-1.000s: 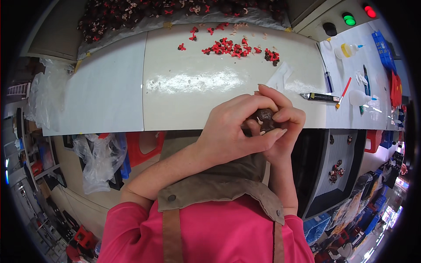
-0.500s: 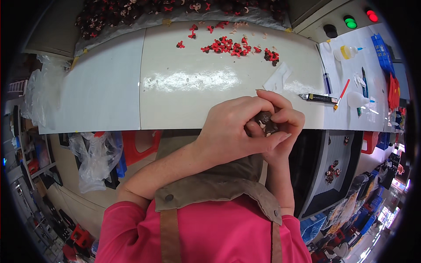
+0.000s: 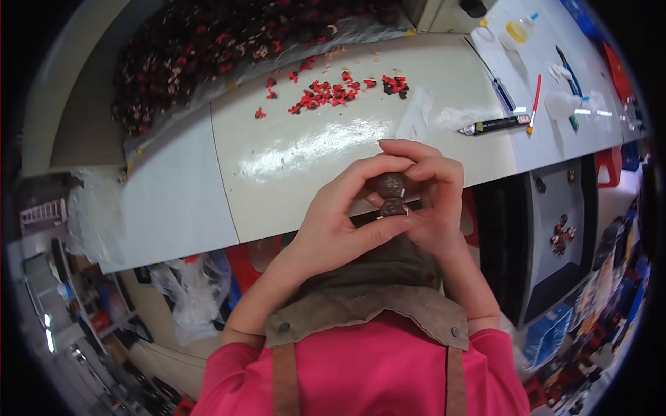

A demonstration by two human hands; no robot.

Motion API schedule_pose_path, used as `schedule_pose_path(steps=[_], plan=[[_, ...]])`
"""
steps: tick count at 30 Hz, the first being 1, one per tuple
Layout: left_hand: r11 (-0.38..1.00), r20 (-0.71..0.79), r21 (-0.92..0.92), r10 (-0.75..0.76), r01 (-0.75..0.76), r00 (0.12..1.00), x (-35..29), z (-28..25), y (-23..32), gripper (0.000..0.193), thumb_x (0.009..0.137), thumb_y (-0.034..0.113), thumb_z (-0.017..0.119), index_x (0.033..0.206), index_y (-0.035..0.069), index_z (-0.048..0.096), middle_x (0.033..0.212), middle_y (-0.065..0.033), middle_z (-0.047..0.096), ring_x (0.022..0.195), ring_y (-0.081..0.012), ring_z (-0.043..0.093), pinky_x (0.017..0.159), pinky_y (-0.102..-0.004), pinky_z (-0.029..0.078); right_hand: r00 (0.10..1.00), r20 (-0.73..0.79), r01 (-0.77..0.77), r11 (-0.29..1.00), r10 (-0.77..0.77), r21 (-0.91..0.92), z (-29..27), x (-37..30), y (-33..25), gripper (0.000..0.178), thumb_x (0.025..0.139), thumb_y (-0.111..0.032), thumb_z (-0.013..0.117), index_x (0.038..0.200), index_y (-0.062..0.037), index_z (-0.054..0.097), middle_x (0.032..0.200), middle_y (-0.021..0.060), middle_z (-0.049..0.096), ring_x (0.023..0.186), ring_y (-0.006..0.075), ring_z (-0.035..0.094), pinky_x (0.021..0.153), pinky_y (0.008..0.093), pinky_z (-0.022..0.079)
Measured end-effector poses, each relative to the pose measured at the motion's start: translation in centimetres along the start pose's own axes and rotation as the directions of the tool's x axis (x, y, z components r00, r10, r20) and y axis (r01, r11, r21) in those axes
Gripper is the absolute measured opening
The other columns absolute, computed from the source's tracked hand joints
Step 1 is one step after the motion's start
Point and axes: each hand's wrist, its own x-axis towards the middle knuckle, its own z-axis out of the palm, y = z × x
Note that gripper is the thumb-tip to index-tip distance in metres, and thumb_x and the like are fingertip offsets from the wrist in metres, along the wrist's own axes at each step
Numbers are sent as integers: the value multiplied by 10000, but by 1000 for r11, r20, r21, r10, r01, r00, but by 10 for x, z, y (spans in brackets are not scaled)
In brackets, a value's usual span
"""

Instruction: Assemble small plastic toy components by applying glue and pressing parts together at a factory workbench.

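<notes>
Between my two hands, just over the table's front edge, is a small dark brown figurine (image 3: 392,186) with a round head and a smaller body. My left hand (image 3: 347,208) curls round it from the left, thumb along its lower end. My right hand (image 3: 438,191) closes on it from the right, with its fingers meeting the left ones above. Parts of the figurine are hidden by my fingers. Beyond my hands, several small red and dark brown pieces (image 3: 326,93) lie scattered on the white table (image 3: 291,180).
A heap of dark figurine parts (image 3: 201,59) fills the far left. On the right lie a black craft knife (image 3: 494,125), a screwdriver (image 3: 503,93), a red-handled brush (image 3: 535,104) and a yellow-banded bottle (image 3: 517,33). Below the table's right side, a dark tray (image 3: 548,208) holds several figurines.
The view has turned and shifted. My hands have brought the figurine round so its head and body show more upright between my fingers. Both hands still hold it.
</notes>
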Motion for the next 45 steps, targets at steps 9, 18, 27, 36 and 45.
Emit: schedule_pose_path(steps=[9, 18, 27, 36, 45], plan=[[994, -11, -102, -38, 37, 999, 2, -1, 3, 566, 757, -4, 698, 1255, 27, 432, 1195, -74, 490, 1089, -162, 501, 925, -305, 422, 991, -94, -91, 996, 91, -1, -1, 3, -8, 385, 675, 120, 646, 973, -53, 474, 1191, 132, 552, 991, 224, 598, 777, 289, 534], [997, -34, -78, -8, 6, 999, 0, -6, -1, 566, 738, -42, 701, 1241, 28, 451, 1175, -73, 502, 1076, -161, 510, 913, -301, 437, 992, -112, -56, 998, 52, -32, 5, 5, -6, 373, 692, 107, 645, 986, -62, 489, 1142, 109, 581, 951, 219, 607, 763, 282, 525], [996, -33, -81, 25, -28, 999, 1, -2, 2, 504, 776, -20, 680, 1236, 28, 480, 1165, -60, 482, 1040, -150, 518, 933, -299, 438, 991, -127, -39, 998, 32, -51, 3, 6, -7, 379, 685, 130, 612, 991, -62, 499, 1131, 111, 589, 944, 227, 605, 772, 295, 516], [996, -14, -90, 20, -21, 1000, 0, -4, 2, 497, 802, -9, 657, 1258, 28, 466, 1206, -69, 483, 1064, -153, 512, 947, -313, 424, 989, -145, -51, 997, 41, -66, 3, 7, -9, 368, 681, 131, 613, 982, -57, 519, 1147, 118, 584, 949, 229, 603, 775, 290, 506], [979, -51, -205, -8, -3, 999, 0, -7, 1, 605, 832, 12, 622, 1358, 25, 324, 1295, -87, 424, 1144, -174, 468, 1001, -350, 365, 1000, -2, -27, 985, 27, -170, -3, 14, -22, 467, 668, 109, 643, 1091, -59, 539, 1184, 118, 552, 1048, 239, 562, 795, 305, 506]])
